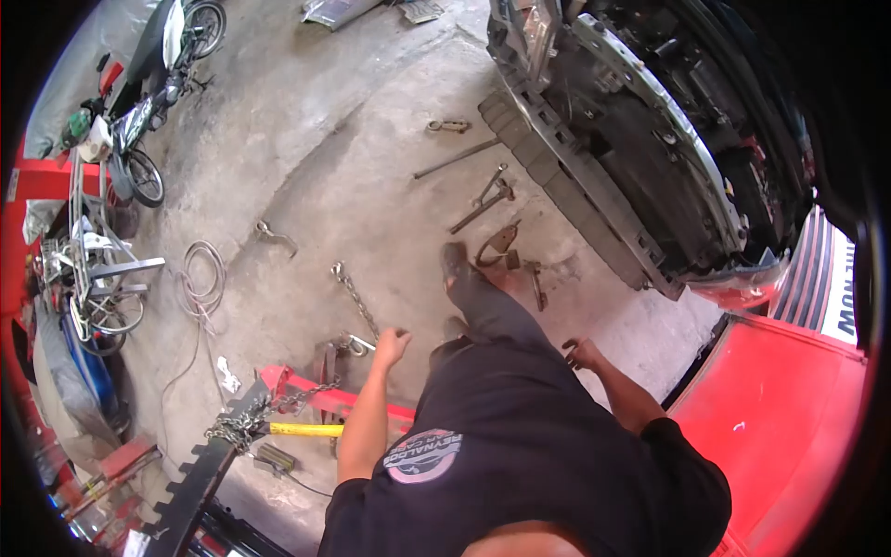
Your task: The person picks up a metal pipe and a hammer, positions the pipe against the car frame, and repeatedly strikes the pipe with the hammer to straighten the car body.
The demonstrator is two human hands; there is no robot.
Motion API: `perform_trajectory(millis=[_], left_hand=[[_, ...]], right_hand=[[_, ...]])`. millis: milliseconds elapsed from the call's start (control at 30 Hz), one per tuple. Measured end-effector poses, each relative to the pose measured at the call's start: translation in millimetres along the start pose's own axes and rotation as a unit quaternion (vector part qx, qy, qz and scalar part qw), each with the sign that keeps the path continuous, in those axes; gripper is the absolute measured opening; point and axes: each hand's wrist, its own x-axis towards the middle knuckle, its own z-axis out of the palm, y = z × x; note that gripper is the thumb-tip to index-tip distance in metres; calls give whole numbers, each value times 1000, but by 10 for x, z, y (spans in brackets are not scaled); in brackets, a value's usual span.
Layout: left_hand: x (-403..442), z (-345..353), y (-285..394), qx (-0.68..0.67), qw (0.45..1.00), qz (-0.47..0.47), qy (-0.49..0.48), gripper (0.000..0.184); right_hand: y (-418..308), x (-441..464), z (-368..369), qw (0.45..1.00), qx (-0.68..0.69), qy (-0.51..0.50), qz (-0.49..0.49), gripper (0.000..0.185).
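From the head view, your left hand (393,347) hangs just beyond the left forearm with its fingers loosely bent; the palm is turned out of sight, so you cannot tell whether it grips anything. Near it, a silvery steel link chain (355,299) lies along the floor, its near end running close to the fingers, and a bright metal ring-shaped fitting (358,346) sits just left of the hand; whether either touches your skin is hard to make out. Your right hand (584,354) hangs apart on the right, fingers relaxed and spread a little, nothing visible in it, though its underside is hidden. Your left forearm covers part of the red steel beam (311,392) and the right end of the yellow cylindrical handle (306,430). Left of that, a tangled chain wraps the black toothed steel post (206,473); its crossing links merge together. Your black printed shirt (520,436) hides the floor nearest you, and one foot shows only in part. At far right, the dark stripped vehicle front (631,139) fades into the round black border, which also cuts the lettered white banner (843,292).
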Motion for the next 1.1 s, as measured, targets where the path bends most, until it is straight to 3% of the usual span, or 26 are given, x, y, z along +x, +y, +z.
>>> perform_trajectory(millis=[100,200,333,400,467,600,733,800,867,967,1100], left_hand=[[154,-467,415,-5,998,56,3,37],[281,-730,240,11,998,51,35,28],[-171,-1124,913,34,989,-137,-51,37],[-194,-866,1,120,992,-33,26,37],[-317,-920,-193,107,992,-65,1,37],[-212,-1339,-188,60,986,-146,-56,37],[230,-1931,-119,28,984,-162,-68,37],[583,-2313,-81,21,985,-157,-71,37],[985,-2764,-54,21,986,-149,-78,37],[1575,-3535,-2,24,987,-136,-87,37],[2343,-4574,170,12,987,-143,-71,37]], right_hand=[[-289,518,44,998,-18,-58,22,46],[-1110,860,11,996,-69,-10,-51,40],[-2682,785,-246,968,-88,13,-235,37],[-3257,695,-376,955,-65,27,-287,38],[-3590,750,-453,945,8,27,-327,40],[-3800,766,-526,964,55,29,-260,44],[-3235,971,-438,981,59,91,-164,36],[-2953,1022,-318,983,135,117,-38,34],[-2987,863,-152,979,117,156,55,32],[-3125,919,249,961,156,176,148,34],[-4479,792,964,985,146,81,42,40]])
